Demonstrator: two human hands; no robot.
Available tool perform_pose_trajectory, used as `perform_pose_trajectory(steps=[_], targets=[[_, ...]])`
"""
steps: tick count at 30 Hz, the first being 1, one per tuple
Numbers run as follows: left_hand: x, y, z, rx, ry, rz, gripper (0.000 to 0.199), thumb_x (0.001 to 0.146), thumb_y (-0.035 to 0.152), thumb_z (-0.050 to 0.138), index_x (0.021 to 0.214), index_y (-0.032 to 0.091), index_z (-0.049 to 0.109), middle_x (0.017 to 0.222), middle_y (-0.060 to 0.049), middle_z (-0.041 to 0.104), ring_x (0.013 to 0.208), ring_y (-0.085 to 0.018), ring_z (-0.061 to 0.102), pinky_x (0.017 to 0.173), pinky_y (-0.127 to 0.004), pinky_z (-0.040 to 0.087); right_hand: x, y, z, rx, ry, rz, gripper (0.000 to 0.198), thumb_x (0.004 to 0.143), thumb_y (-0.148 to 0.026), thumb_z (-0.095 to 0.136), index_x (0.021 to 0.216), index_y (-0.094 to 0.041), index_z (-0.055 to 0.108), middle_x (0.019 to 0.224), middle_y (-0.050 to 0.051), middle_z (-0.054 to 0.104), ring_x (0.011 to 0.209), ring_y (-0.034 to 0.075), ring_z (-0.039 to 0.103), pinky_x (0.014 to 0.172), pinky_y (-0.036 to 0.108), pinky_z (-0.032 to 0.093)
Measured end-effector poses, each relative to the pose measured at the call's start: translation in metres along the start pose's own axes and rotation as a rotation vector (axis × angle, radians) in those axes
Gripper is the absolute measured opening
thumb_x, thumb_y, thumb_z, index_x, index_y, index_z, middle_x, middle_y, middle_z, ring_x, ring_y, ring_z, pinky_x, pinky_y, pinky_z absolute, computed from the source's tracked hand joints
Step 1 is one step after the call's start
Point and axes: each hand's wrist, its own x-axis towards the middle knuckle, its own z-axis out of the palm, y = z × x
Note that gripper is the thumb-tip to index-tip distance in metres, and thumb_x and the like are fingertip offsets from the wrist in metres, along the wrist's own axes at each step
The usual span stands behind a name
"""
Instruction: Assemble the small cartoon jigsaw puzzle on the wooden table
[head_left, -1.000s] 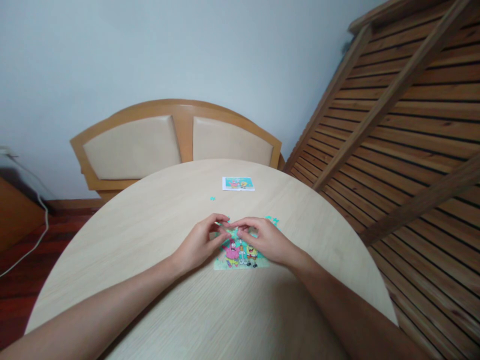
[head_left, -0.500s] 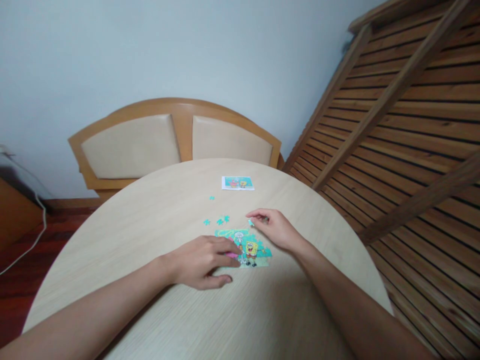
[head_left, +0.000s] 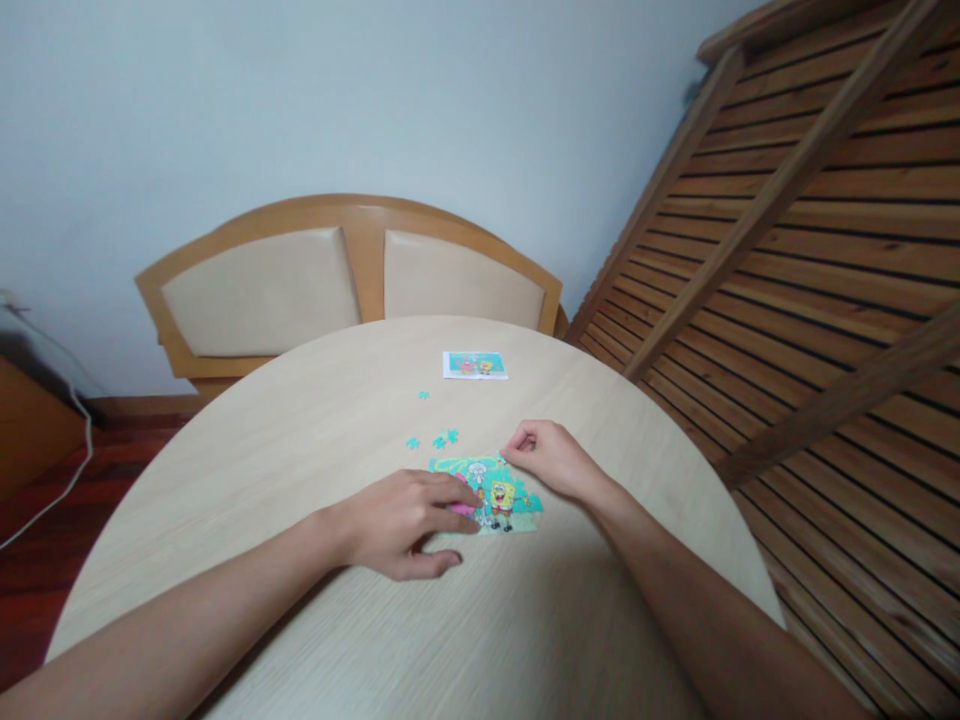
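A partly assembled jigsaw puzzle (head_left: 517, 503) with cartoon figures on a green ground lies near the middle of the table. My left hand (head_left: 409, 520) rests on its left part, fingers stretched out, covering some of the picture. At the puzzle's upper right edge, my right hand (head_left: 547, 455) pinches a small puzzle piece (head_left: 502, 457), mostly hidden by the fingertips. Several loose green puzzle pieces (head_left: 439, 442) lie just beyond the puzzle, and a single one (head_left: 424, 395) sits farther back.
A picture card (head_left: 475, 366) showing the same figures lies toward the far side of the round wooden table (head_left: 300, 430). Behind it stands a padded bench back (head_left: 262, 290) against the wall. A slatted wooden panel (head_left: 795, 230) leans at the right.
My right hand has closed its fingers further and brought the piece down to the puzzle's upper edge. My left hand stays in place on the puzzle.
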Motion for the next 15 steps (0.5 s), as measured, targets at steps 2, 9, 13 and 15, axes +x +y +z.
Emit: perform_pose_trajectory(steps=[2,9,13,15], targets=[[0.0,0.0,0.0,-0.006,0.012,0.006,0.033,0.092,0.033,0.058,0.123,0.022,0.065,0.131,-0.012,0.064,0.121,-0.027,0.062,0.104,-0.044,0.052,0.0,0.0,0.0,-0.033,-0.007,0.012,0.011,0.075,-0.027,0.071,0.071,-0.016,0.07,0.067,0.003,0.07,0.062,0.016,0.063,0.055,0.024,0.043],[-0.001,-0.004,0.004,0.017,0.017,0.033,0.034,0.092,0.036,0.056,0.123,0.021,0.065,0.131,-0.012,0.064,0.12,-0.027,0.062,0.104,-0.044,0.053,-0.002,-0.005,-0.002,-0.156,-0.023,0.017,0.012,0.076,-0.028,0.071,0.072,-0.016,0.072,0.069,0.003,0.072,0.064,0.016,0.064,0.056,0.023,0.041],[-0.002,-0.004,0.004,0.019,0.009,0.028,0.035,0.093,0.036,0.056,0.124,0.022,0.064,0.132,-0.012,0.063,0.121,-0.027,0.061,0.104,-0.044,0.052,-0.004,-0.009,-0.004,-0.26,-0.007,-0.005,0.012,0.077,-0.029,0.071,0.071,-0.019,0.073,0.074,0.003,0.075,0.068,0.017,0.065,0.06,0.024,0.042],[-0.002,-0.004,0.004,0.019,0.007,0.025,0.035,0.092,0.036,0.056,0.124,0.022,0.064,0.132,-0.012,0.063,0.121,-0.027,0.061,0.104,-0.044,0.052,-0.005,-0.01,-0.005,-0.29,-0.013,-0.021,0.013,0.078,-0.029,0.07,0.071,-0.019,0.074,0.075,0.003,0.075,0.068,0.017,0.065,0.06,0.025,0.042]])
